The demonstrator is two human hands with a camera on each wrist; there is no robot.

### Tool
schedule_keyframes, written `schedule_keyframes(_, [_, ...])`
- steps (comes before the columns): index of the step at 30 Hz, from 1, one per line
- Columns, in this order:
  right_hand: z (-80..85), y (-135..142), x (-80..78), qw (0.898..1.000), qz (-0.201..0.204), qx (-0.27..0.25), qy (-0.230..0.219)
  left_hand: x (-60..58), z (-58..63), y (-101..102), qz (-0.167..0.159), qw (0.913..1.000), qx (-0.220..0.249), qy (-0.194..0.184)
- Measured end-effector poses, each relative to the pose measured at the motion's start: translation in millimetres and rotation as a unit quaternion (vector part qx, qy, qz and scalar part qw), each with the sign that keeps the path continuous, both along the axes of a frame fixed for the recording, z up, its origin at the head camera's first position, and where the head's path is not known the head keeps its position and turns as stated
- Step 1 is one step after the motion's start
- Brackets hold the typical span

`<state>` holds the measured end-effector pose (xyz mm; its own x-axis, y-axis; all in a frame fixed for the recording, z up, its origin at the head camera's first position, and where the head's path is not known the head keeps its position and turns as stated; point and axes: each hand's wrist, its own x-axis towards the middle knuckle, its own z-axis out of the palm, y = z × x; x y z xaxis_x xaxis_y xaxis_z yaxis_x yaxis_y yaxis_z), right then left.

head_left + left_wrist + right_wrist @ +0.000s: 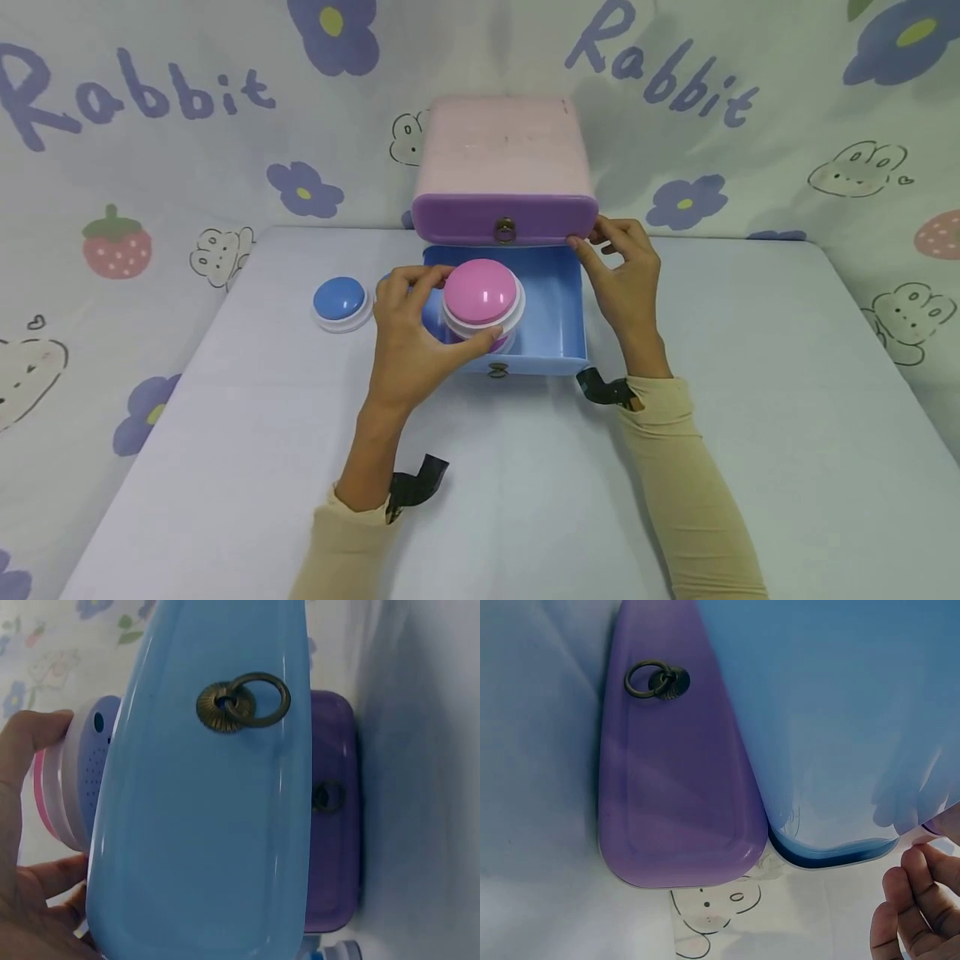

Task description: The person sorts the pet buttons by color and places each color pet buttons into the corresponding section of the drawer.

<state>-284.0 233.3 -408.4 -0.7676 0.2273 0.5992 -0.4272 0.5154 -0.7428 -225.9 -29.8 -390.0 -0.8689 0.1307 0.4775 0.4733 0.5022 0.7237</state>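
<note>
My left hand (pixel 416 333) holds a round pink-topped push button (pixel 480 292) with a white rim over the blue drawer (pixel 551 308). In the left wrist view, the button's lavender underside (pixel 91 765) shows small holes. That drawer is pulled out from a pink drawer cabinet (pixel 502 146), below a closed purple upper drawer (pixel 457 221). With thumb and fingers, my right hand (pixel 630 283) grips the cabinet's lower right corner beside the upper drawer. Something purple shows under the button; whether it is another thing I cannot tell.
A blue-topped push button (pixel 340 298) stands on the white table (pixel 262 417), left of the drawer. Another blue thing is mostly hidden behind my left hand. A lower purple drawer (pixel 682 787) shows in the right wrist view. Behind the cabinet hangs a printed cloth (pixel 225 167).
</note>
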Motion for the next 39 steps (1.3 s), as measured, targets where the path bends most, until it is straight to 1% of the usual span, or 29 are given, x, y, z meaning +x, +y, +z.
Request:
schedule_keyframes(6, [0.3,-0.5,0.3,1.0,-0.005,0.0,-0.01,1.2,2.4,10.1,-0.003,1.0,-0.004,-0.001])
schedule_keyframes(15, [1.6,-0.1,-1.1,1.0,-0.007,0.0,-0.007,-0.4,7.4,21.3,-0.002,0.9986,-0.03,0.042])
schedule_keyframes(21, [1.2,-1.1,-1.0,1.0,-0.01,0.004,-0.012,-1.4,8.0,33.7,-0.013,0.9982,-0.039,0.043])
schedule_keyframes(25, [0.6,-1.4,-1.3,1.0,-0.006,0.005,-0.003,-1.6,8.3,43.7,-0.022,0.9966,-0.057,0.055])
schedule_keyframes(29, [0.2,-1.2,-2.0,1.0,-0.002,0.004,0.001,-1.5,7.7,50.9,-0.016,0.9943,-0.081,0.068])
schedule_keyframes(32, [0.0,-0.9,-2.2,1.0,-0.005,0.004,-0.004,-1.6,6.4,53.7,-0.009,0.9935,-0.09,0.069])
schedule_keyframes(36, [-0.1,0.0,-1.5,1.0,-0.008,0.007,-0.009,-1.7,4.6,55.8,-0.002,0.9933,-0.098,0.06])
schedule_keyframes(39, [-0.9,1.5,-2.0,1.0,-0.007,0.006,-0.008,-2.2,3.6,57.0,-0.005,0.9935,-0.099,0.056])
